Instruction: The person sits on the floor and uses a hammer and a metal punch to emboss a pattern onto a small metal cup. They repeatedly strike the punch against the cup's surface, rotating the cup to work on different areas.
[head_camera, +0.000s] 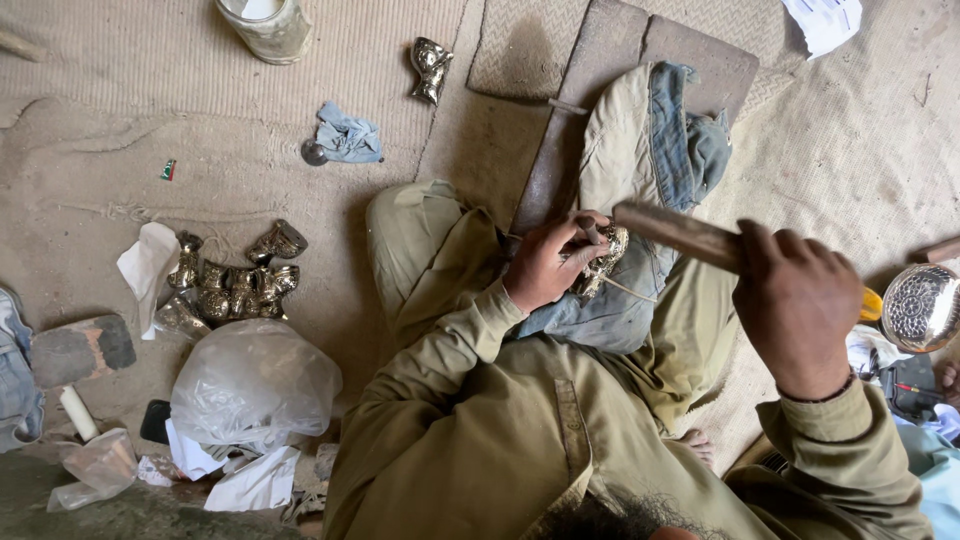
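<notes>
My left hand (548, 262) grips a small shiny brass piece (604, 262) and a thin tool against a blue cloth (640, 300) over my knee. My right hand (795, 300) holds a dark wooden bar (672, 231) raised level just above the brass piece. I sit cross-legged on a woven mat in olive clothes. A folded cloth pad (650, 140) lies on a wooden plank (590, 90) in front of me.
Several brass pieces (232, 280) lie clustered at left, one more (431, 66) farther off. A plastic bag (252, 385), paper scraps, a mallet (80, 360), a jar (266, 25), a blue rag (347, 137) and a perforated metal bowl (921, 306) sit around.
</notes>
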